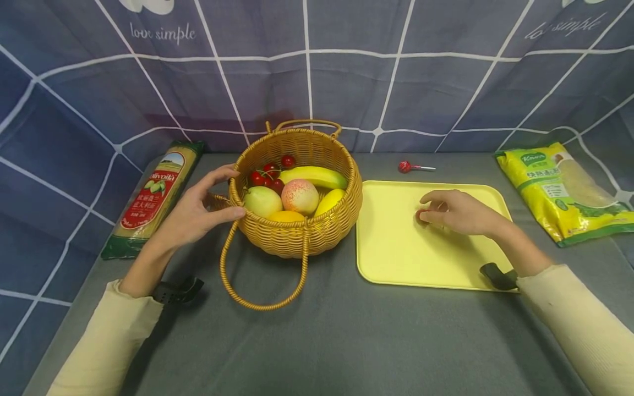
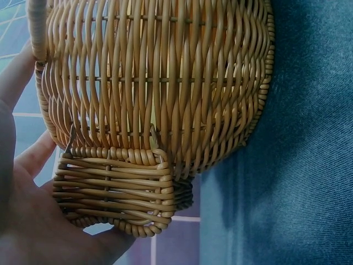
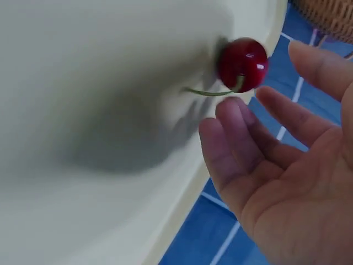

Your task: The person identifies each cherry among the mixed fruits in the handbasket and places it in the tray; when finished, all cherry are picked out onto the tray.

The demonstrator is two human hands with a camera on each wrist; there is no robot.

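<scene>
A wicker basket (image 1: 327,234) holds cherries (image 1: 257,178), a banana (image 1: 317,176), a peach (image 1: 300,197), a green pear-like fruit (image 1: 261,202) and yellow fruit (image 1: 331,202). My left hand (image 1: 198,206) touches its left rim, thumb and fingers spread either side of a woven side flap (image 2: 116,190). On the yellow tray (image 1: 391,242) is a single red cherry (image 3: 242,65) with a green stem. My right hand (image 1: 458,212) hovers over the tray, its loosely bent fingers close around the cherry. In the right wrist view, the fingertips appear apart from it.
A red-wrapped lollipop (image 1: 406,166) lies behind the tray. At the left is a spaghetti packet (image 1: 156,192); at the right, a yellow Knorr bag (image 1: 550,187). The basket's front handle (image 1: 262,307) lies folded toward me. Tile-patterned cloth (image 1: 346,82) rises behind.
</scene>
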